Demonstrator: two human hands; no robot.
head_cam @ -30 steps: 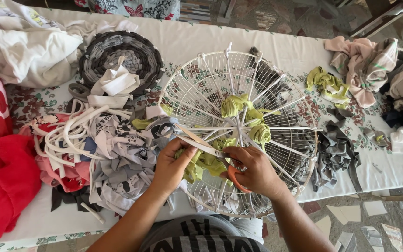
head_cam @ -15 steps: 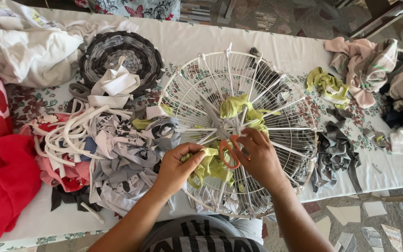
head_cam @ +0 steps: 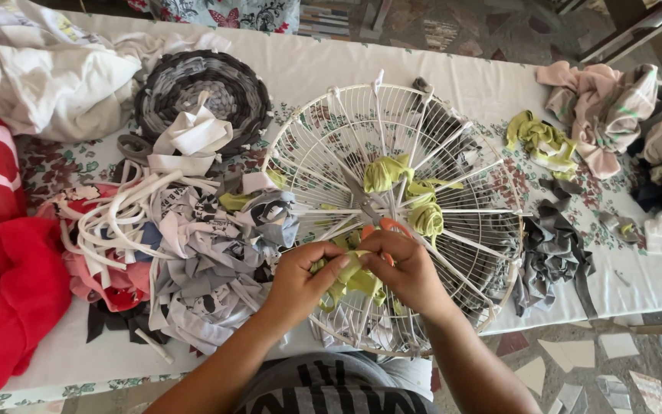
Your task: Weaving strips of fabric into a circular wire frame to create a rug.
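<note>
- A yellow-green strip of cloth (head_cam: 350, 274) is pinched between the fingers of the left hand (head_cam: 304, 277), just below the middle of the frame.
- The same strip is also gripped by the right hand (head_cam: 404, 268), with the fingers pressed together on it.
- The two hands are held close, touching at the fingertips, over the lower part of a round white wire frame (head_cam: 453, 245).
- The wire frame is laid flat on a long table with a white flowered cover (head_cam: 308, 73), and it fills the middle of the frame.
- More yellow-green cloth knots (head_cam: 404, 188) are tied near the centre of the wire frame, just above the hands.
- Something orange (head_cam: 392, 228) is seen just above the right hand; what it is cannot be told.
- A messy pile of white, grey and pink cloth strips (head_cam: 170, 238) is spread at the left of the hands.
- A round woven mat of grey and dark cloth (head_cam: 197, 88) is placed in the upper left of the frame, above the pile.
- A big red cloth (head_cam: 9, 291) is seen at the far left edge.
- A heap of dark grey cloth pieces (head_cam: 553, 253) is laid at the right of the wire frame.
- A loose yellow-green rag (head_cam: 542, 142) and a bundle of pink cloth (head_cam: 599, 107) are found in the upper right.
</note>
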